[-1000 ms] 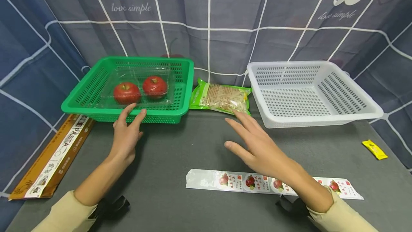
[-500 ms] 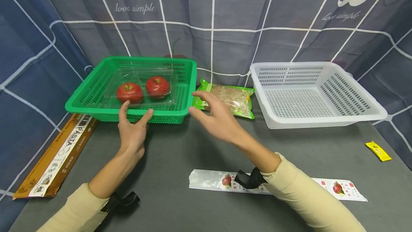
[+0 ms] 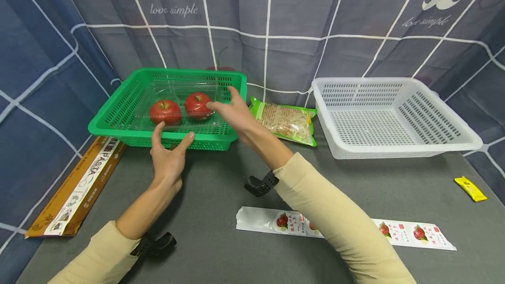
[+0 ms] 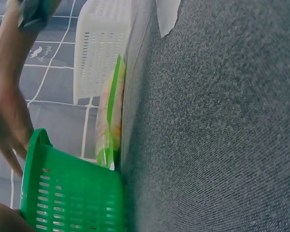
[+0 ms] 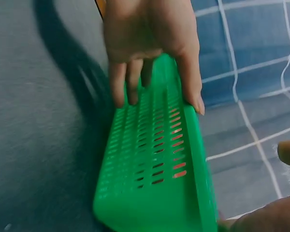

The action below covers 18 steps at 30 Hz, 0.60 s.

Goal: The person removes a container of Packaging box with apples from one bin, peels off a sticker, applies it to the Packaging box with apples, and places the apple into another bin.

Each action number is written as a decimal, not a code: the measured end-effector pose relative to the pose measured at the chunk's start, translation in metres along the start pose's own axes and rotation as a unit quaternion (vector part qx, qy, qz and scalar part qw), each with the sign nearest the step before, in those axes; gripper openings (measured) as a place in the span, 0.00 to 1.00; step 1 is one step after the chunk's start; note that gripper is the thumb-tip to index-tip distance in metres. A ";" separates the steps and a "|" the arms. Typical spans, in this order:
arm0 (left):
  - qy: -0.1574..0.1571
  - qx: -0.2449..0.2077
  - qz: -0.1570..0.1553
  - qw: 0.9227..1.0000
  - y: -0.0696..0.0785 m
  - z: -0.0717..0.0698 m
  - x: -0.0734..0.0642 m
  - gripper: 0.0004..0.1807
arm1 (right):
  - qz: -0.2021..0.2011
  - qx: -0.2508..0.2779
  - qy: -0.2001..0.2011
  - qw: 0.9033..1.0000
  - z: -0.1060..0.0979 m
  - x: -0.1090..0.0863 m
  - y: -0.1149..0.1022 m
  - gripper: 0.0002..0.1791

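A green plastic basket (image 3: 213, 143) stands at the back left. In it lies a clear plastic box (image 3: 158, 86) with two red apples (image 3: 165, 112) inside. My left hand (image 3: 167, 161) is at the basket's front side, fingers extended, one fingertip over the rim; the right wrist view shows this hand (image 5: 152, 34) with its fingers along the slotted wall. Over the basket's right end hovers my right hand (image 3: 238, 113), thumb and a finger spread, the thumb overlapping the right apple (image 3: 197, 105). Its other fingers are mostly hidden in the head view.
Right of the basket lies a green-edged bag (image 3: 286, 119) of tan dry food, then a white basket (image 3: 394, 122). A pasta packet (image 3: 79, 183) is at left. A strip of apple labels (image 3: 260, 220) lies in front; a small yellow packet (image 3: 471, 188) is far right.
My right hand has swung left from in front of the bag to over the green basket's right end. The left hand stays at the front rim. The head view has shifted slightly.
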<state>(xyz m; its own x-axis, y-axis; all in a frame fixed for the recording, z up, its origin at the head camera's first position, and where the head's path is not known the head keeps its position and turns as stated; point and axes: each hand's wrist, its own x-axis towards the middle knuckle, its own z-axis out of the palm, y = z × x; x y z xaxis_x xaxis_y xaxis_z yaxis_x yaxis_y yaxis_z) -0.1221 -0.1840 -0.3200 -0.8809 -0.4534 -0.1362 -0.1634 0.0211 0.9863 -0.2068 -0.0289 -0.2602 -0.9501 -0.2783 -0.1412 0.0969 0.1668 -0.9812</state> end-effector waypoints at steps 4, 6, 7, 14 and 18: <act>0.004 0.005 0.003 1.000 -0.002 0.002 -0.001 0.45 | 0.045 -0.017 -0.001 0.999 0.014 0.019 -0.002 0.49; 0.006 0.007 0.006 1.000 -0.003 0.003 0.000 0.45 | 0.066 -0.019 0.003 0.998 0.018 0.028 -0.001 0.50; 0.006 0.009 0.008 1.000 -0.003 0.003 0.000 0.45 | 0.075 -0.015 0.007 0.997 0.020 0.032 0.000 0.50; 0.013 0.014 0.009 1.000 -0.005 0.005 0.000 0.44 | 0.095 0.015 0.010 0.995 0.028 0.048 0.013 0.48; 0.011 0.010 0.005 1.000 -0.006 0.003 -0.001 0.44 | 0.097 0.013 0.015 0.995 0.034 0.052 0.018 0.46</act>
<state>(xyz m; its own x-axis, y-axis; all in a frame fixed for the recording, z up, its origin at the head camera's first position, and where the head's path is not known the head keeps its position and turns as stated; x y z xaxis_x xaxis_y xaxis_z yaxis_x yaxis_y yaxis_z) -0.1220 -0.1811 -0.3258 -0.8727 -0.4721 -0.1249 -0.1648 0.0440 0.9853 -0.2442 -0.0722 -0.2894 -0.9211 -0.2146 -0.3249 0.2871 0.1896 -0.9390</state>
